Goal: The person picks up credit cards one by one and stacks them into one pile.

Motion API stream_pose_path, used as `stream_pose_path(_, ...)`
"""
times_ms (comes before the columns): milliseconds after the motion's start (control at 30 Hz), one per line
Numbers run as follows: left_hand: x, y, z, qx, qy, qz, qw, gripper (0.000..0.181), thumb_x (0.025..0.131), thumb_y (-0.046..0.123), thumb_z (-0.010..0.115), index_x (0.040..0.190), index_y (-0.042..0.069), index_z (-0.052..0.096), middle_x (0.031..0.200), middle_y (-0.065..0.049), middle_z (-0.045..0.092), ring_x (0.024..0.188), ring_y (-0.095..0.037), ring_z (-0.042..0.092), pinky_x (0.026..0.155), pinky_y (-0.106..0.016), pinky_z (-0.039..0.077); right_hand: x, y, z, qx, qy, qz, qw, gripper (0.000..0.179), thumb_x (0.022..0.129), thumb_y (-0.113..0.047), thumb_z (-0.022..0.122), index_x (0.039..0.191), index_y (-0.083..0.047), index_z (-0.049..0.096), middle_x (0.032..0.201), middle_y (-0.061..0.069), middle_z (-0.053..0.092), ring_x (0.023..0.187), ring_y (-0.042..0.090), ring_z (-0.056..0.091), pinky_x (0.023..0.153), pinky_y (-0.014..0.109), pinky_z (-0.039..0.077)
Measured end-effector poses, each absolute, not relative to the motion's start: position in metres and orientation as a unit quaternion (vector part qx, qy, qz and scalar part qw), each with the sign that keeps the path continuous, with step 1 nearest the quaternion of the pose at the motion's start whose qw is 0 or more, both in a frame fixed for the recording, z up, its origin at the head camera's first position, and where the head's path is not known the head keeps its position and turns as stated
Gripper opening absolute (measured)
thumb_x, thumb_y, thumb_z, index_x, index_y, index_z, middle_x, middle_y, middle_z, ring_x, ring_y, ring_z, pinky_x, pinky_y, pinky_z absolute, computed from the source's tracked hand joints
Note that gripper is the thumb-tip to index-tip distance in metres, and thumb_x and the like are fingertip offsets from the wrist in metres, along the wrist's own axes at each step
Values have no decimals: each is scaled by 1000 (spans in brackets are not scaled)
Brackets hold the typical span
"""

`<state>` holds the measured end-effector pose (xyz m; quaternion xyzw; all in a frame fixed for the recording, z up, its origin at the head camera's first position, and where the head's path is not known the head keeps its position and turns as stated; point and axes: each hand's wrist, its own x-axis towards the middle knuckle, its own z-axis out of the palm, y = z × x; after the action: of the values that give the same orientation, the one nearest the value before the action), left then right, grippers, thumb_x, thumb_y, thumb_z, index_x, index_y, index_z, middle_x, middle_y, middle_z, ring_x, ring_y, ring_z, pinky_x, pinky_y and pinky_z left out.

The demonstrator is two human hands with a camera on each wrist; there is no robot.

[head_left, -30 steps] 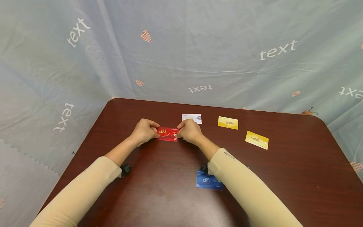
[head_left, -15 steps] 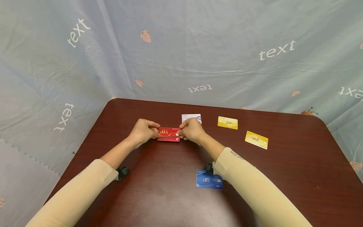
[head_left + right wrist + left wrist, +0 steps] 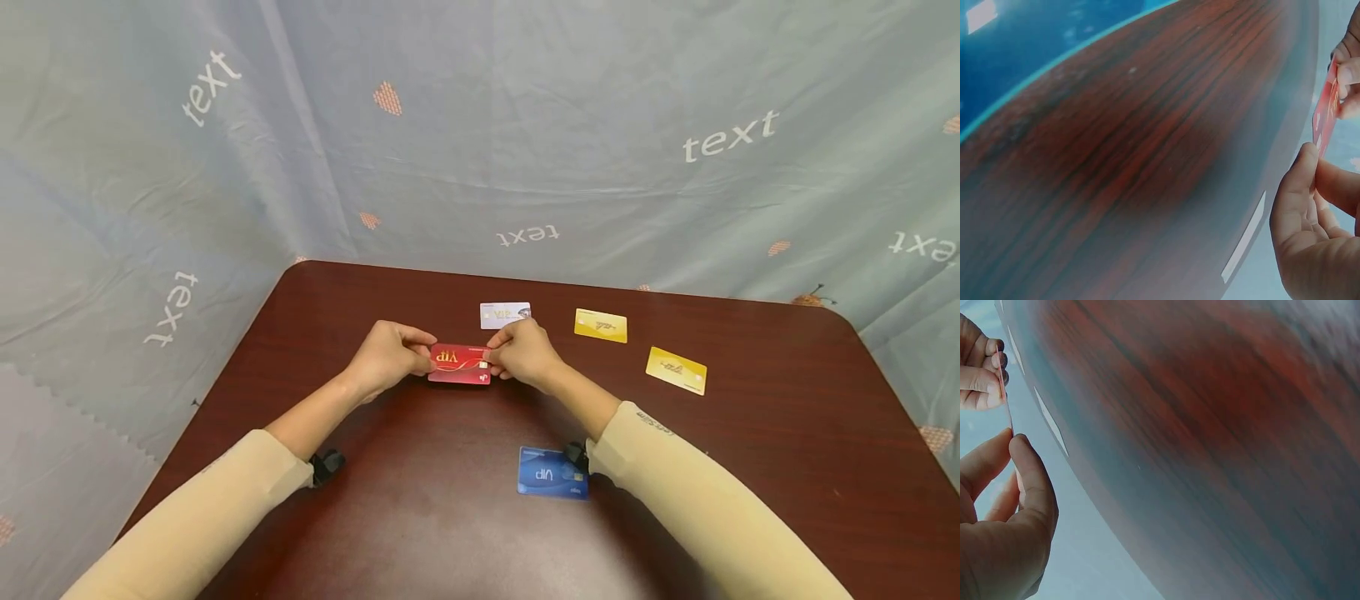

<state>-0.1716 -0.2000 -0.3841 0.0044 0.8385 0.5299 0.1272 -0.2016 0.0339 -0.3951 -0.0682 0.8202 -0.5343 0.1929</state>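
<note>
A red VIP card [image 3: 459,367] with gold lettering is held up between both hands, its print upside down in the head view. My left hand [image 3: 386,360] pinches its left end between thumb and fingers. The right hand [image 3: 522,354] pinches the opposite end near the chip. Edge-on, the red card [image 3: 1325,112] spans the gap between the two hands in the right wrist view. Just behind the right hand lies a white card [image 3: 497,314], partly covered by its fingers.
Two yellow cards, a farther one [image 3: 601,326] and a nearer one [image 3: 677,371], lie to the right on the dark wooden table [image 3: 420,517]. Below the right forearm a blue VIP card [image 3: 546,473] is partly covered by a black wrist strap. A grey printed curtain [image 3: 600,100] hangs behind.
Both hands have moved slightly right and nearer with the red card. More of the white card shows now. The other cards stay where they were.
</note>
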Motion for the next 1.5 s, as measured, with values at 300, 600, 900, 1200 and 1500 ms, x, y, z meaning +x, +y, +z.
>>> stream_pose_path(300, -164, -188, -385, 8, 822, 553, 137, 41, 83, -12, 77, 124, -14, 68, 81, -10, 67, 72, -16, 65, 73, -27, 61, -194, 50, -398, -56, 823, -531, 195, 9, 95, -1, 75, 95, 7, 72, 75, 12, 72, 60, 18, 69, 60, 29, 62)
stream_pose_path(600, -159, -178, -384, 7, 807, 571, 150, 42, 82, -13, 76, 123, -14, 68, 83, -9, 66, 73, -15, 63, 72, -26, 59, -186, 65, -395, -51, 807, -550, 209, 10, 93, -1, 77, 94, 8, 72, 77, 12, 74, 61, 20, 71, 61, 32, 63)
stream_pose_path(900, -153, -165, -382, 9, 805, 572, 160, 43, 80, -10, 78, 122, -11, 71, 83, -10, 67, 72, -17, 64, 74, -31, 59, -176, 84, -395, -64, 797, -563, 208, 10, 95, -2, 75, 93, 8, 72, 77, 12, 74, 61, 21, 71, 61, 32, 63)
stream_pose_path(1200, -146, -150, -381, 20, 785, 594, 174, 39, 81, -11, 76, 120, -13, 71, 81, -12, 68, 70, -18, 67, 73, -31, 61, -165, 104, -398, -69, 794, -567, 210, 11, 94, -2, 75, 93, 8, 73, 77, 13, 74, 63, 23, 71, 62, 33, 63)
stream_pose_path(1500, -140, -137, -383, 25, 773, 607, 182, 36, 82, -12, 76, 118, -12, 72, 82, -12, 68, 69, -17, 67, 74, -36, 63, -155, 120, -398, -70, 794, -567, 207, 10, 94, -2, 75, 93, 7, 73, 76, 13, 74, 63, 23, 71, 62, 34, 63)
